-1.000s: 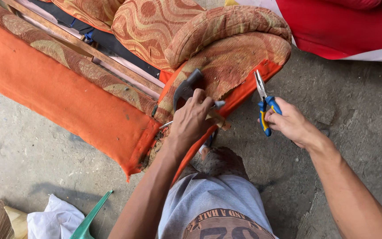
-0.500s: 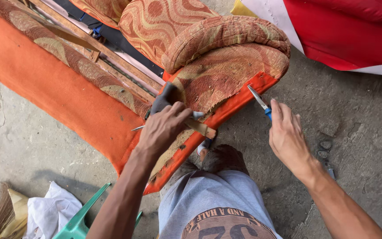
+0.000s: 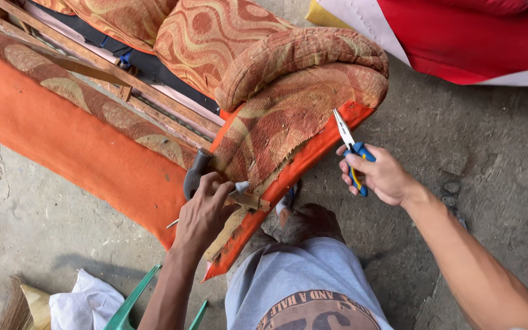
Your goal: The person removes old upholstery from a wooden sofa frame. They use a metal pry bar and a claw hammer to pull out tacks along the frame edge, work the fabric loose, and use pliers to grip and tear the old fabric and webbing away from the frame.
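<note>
My left hand (image 3: 205, 212) grips a hammer (image 3: 195, 172) with a dark head and wooden handle, held against the torn patterned fabric (image 3: 276, 131) on the sofa's armrest. A thin metal tool or nail (image 3: 172, 223) pokes out below that hand. My right hand (image 3: 381, 175) holds blue-and-yellow-handled needle-nose pliers (image 3: 349, 146), jaws pointing up beside the orange edge (image 3: 313, 153) of the armrest, not touching it. The sofa (image 3: 93, 146) lies overturned, with its wooden frame (image 3: 93, 67) exposed.
Concrete floor (image 3: 478, 165) surrounds the sofa. A red and white cloth (image 3: 472, 36) lies at the upper right. At the lower left are a white cloth (image 3: 84, 302), a green plastic piece (image 3: 132, 299) and a broom (image 3: 16, 308). My knee in grey shorts (image 3: 300, 281) is below.
The view shifted, with the sofa armrest now higher in frame. My left hand with the hammer stayed on the armrest fabric; my right hand raised the pliers back toward the orange edge.
</note>
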{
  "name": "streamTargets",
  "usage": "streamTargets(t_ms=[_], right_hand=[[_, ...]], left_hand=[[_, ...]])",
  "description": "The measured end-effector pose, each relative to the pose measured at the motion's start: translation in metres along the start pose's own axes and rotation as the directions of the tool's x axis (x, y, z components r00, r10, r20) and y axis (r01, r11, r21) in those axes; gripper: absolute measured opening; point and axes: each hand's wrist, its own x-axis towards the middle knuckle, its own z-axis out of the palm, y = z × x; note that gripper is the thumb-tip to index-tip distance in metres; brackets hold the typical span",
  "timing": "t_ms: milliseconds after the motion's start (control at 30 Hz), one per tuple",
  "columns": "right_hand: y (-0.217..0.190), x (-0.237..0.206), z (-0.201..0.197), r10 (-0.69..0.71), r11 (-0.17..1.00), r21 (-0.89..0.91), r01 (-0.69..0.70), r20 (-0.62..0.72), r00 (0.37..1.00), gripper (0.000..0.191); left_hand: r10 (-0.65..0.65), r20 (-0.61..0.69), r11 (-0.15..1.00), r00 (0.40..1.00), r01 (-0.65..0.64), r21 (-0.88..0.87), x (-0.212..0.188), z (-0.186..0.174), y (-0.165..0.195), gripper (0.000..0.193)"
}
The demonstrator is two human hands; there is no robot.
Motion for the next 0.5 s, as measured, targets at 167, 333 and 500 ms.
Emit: streamTargets(t_ms=[167, 333, 500], right_hand=[[0.023, 0.009, -0.016, -0.054, 0.851, 0.508, -0.136, 0.34, 0.939, 0.036], [0.056, 0.018, 0.024, -0.371, 0.48, 0.854, -0.2, 0.404, 0.836, 0.041], [0.042, 0.002, 0.034, -0.17, 0.97, 0.167, 0.175, -0.046, 0.984, 0.047]], left_hand=[[-0.092, -0.038, 0.995, 0.995, 0.09, -0.046, -0.008, 0.006, 0.001, 0.04], [-0.143, -0.055, 0.988, 0.988, 0.139, -0.074, -0.01, 0.009, 0.009, 0.035], [-0.205, -0.104, 0.977, 0.973, 0.196, -0.084, -0.013, 0.005, 0.019, 0.029]])
